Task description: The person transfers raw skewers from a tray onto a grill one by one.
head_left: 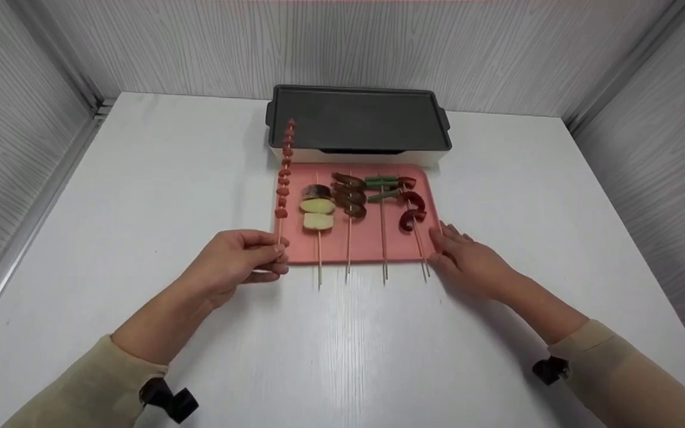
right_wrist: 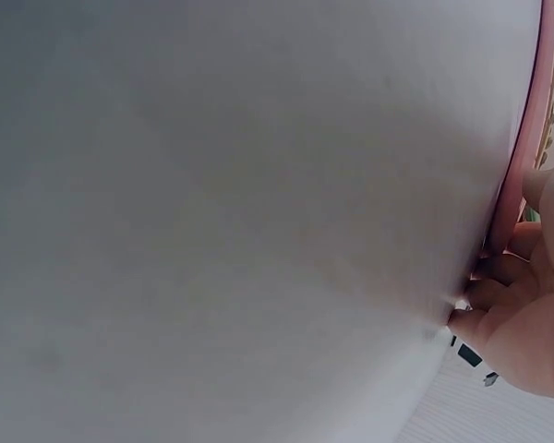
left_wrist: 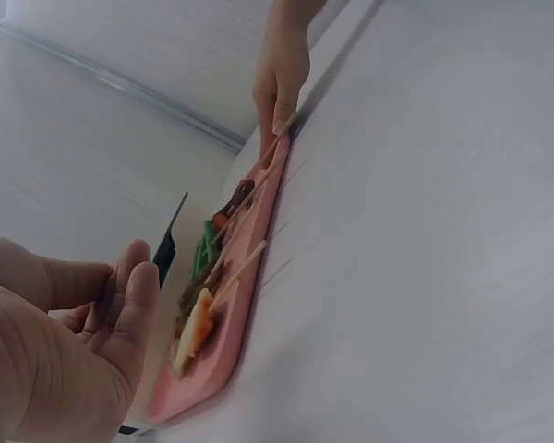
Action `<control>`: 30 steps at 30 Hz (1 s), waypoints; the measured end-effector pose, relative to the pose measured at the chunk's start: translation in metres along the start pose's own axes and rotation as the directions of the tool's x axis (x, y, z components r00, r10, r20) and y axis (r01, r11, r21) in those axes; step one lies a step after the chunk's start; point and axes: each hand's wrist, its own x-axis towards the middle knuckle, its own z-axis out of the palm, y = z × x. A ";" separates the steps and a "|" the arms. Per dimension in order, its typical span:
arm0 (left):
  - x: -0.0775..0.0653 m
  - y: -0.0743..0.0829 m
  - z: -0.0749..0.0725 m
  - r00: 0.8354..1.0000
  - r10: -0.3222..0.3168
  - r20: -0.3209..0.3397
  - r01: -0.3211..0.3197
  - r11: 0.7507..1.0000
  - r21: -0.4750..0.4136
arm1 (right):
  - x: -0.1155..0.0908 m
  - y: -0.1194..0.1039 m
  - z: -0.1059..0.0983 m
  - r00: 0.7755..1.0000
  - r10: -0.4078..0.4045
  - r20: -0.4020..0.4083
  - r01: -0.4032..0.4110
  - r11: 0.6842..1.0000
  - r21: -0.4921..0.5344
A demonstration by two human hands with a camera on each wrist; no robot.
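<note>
My left hand [head_left: 238, 261] pinches the bare stick end of a skewer of small red meat pieces [head_left: 283, 172] between thumb and fingers. That skewer is raised over the left edge of a pink tray [head_left: 372, 244], its tip overlapping the grill in the head view. At the tray's right near corner, my right hand [head_left: 467, 261] holds the rim, also seen in the right wrist view. Lying on the tray are a skewer of pale slices [head_left: 317, 206], brown pieces [head_left: 349, 193], green pods [head_left: 382, 183] and reddish tentacle-like pieces [head_left: 412, 208]. Their sticks overhang the near edge.
Just behind the tray stands an electric grill [head_left: 360, 119] with a flat black plate and a pale base. Both sit on a white table [head_left: 342, 351]. Pale wood-grain panels [head_left: 342, 47] enclose the back and both sides.
</note>
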 end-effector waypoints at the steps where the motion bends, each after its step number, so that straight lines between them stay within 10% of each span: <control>1: 0.003 0.006 -0.001 1.000 0.025 -0.001 -0.025 1.000 0.013 | 0.000 0.000 0.000 1.000 -0.001 -0.004 0.001 1.000 0.002; 7: 0.032 0.040 -0.008 0.988 0.151 -0.016 -0.150 0.988 0.034 | -0.001 0.000 -0.003 1.000 -0.003 -0.011 0.003 1.000 -0.002; 14: 0.075 0.066 -0.019 0.983 0.155 -0.098 -0.153 0.988 0.030 | -0.001 0.000 -0.002 1.000 0.005 -0.004 -0.005 1.000 0.003; 30: 0.147 0.064 -0.031 0.990 0.072 -0.120 -0.073 0.997 -0.005 | -0.001 0.000 0.001 1.000 0.009 -0.016 -0.009 1.000 0.011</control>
